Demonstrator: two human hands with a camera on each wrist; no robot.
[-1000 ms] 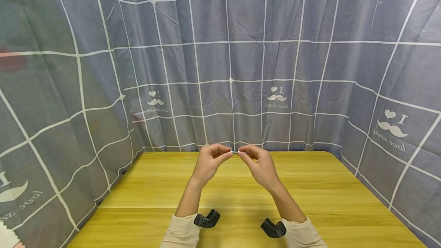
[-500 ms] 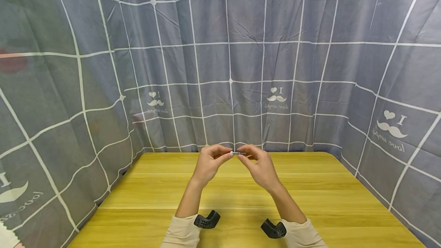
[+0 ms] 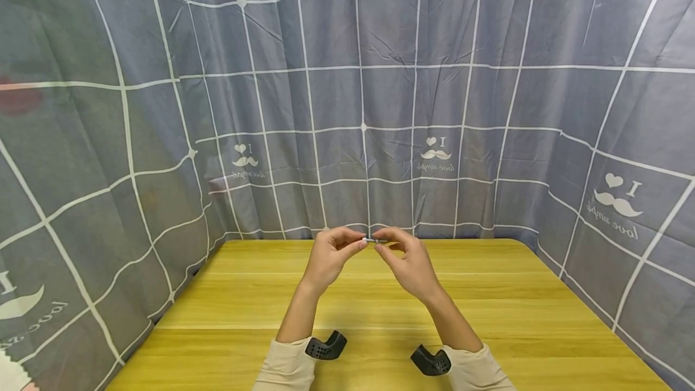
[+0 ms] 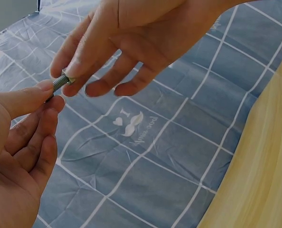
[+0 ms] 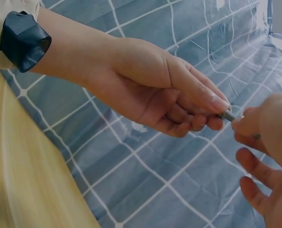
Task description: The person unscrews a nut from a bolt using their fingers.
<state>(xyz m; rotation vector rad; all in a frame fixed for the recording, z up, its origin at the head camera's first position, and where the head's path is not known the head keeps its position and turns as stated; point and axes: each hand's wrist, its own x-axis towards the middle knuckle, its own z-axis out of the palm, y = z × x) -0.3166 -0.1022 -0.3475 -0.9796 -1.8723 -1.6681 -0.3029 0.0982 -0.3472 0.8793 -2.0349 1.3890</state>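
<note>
Above the far edge of the table, a small metal bolt lies level between both hands. My left hand pinches one end of it between thumb and index finger. The fingertips of my right hand are round a nut on the threaded part; whether both finger and thumb press it is hard to tell. In the left wrist view the grey thread shows between the two hands. The other fingers of the right hand are spread loosely. In the right wrist view the fingers partly hide the bolt.
The yellow wooden table lies beneath the hands. A grey curtain with white grid lines surrounds it at the back and sides. Black wrist devices sit at both sleeve cuffs.
The right thumb and index finger have shifted and parted slightly around the bolt, so more of its right end shows. The left hand has kept its place.
</note>
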